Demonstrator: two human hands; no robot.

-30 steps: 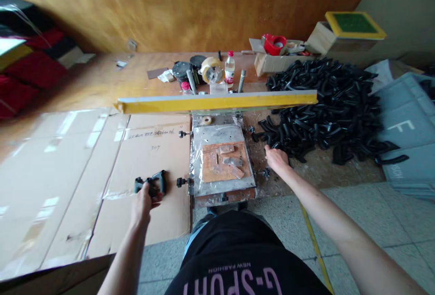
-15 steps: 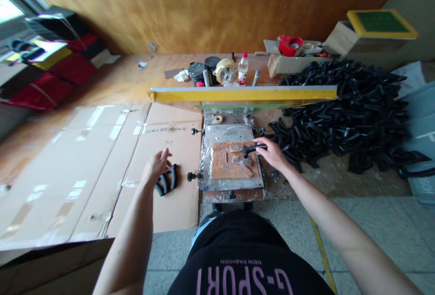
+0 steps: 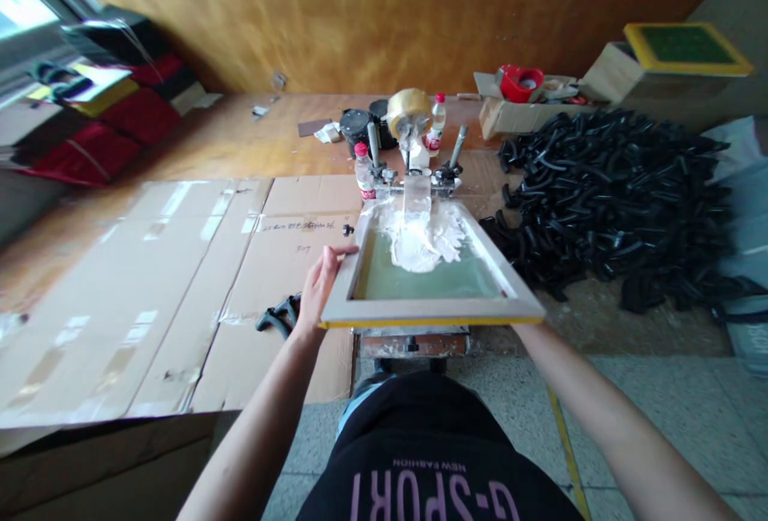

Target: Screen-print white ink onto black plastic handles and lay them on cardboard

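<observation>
My left hand (image 3: 320,285) is at the left side of the printing screen frame (image 3: 420,311), its thumb and a finger against the edge. White paste (image 3: 420,245) lies on the green mesh, with a clear block-like squeegee (image 3: 417,197) over its far part. My right hand is hidden beneath the frame's near right corner; only the forearm shows. The frame covers most of the metal plate of the jig (image 3: 414,343). Black curved handles (image 3: 282,314) lie on the cardboard just left of my left hand.
A large heap of black curved parts (image 3: 612,193) spreads at the right. Flattened cardboard (image 3: 198,289) covers the left of the table. Bottles (image 3: 363,169), black tubs (image 3: 355,125) and a tape roll (image 3: 522,82) in a box stand at the back. Red and black stacks sit far left.
The frame has come down from its raised position over the jig. My left hand has moved right to its edge. My right hand, earlier holding a black handle at the jig, is now hidden under the frame.
</observation>
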